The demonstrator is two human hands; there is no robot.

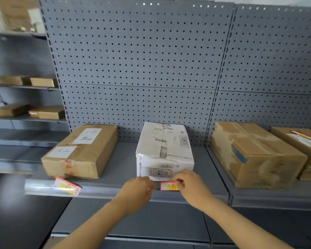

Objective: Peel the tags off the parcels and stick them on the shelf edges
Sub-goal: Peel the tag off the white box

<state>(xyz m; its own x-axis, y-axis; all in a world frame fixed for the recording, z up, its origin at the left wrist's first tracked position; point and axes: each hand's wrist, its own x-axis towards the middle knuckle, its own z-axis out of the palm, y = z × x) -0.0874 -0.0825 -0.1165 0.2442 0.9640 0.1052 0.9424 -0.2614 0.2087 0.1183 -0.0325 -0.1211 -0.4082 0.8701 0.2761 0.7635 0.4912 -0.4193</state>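
Note:
A white printed parcel (164, 151) stands on the grey shelf, its front at the shelf edge (115, 190). Just below it a red and yellow tag (168, 186) lies against that edge. My right hand (190, 186) pinches the tag's right end with curled fingers. My left hand (138, 189) is at the tag's left end, fingers curled; whether it touches the tag is hidden. A brown parcel (81, 151) sits to the left, and a second red and yellow tag (67, 186) hangs crookedly on the edge below it.
Two more brown parcels, one (255, 155) and another (302, 146), stand on the neighbouring shelf to the right. A perforated grey back panel (136, 60) rises behind. Further shelves at the left hold small brown boxes (45, 112).

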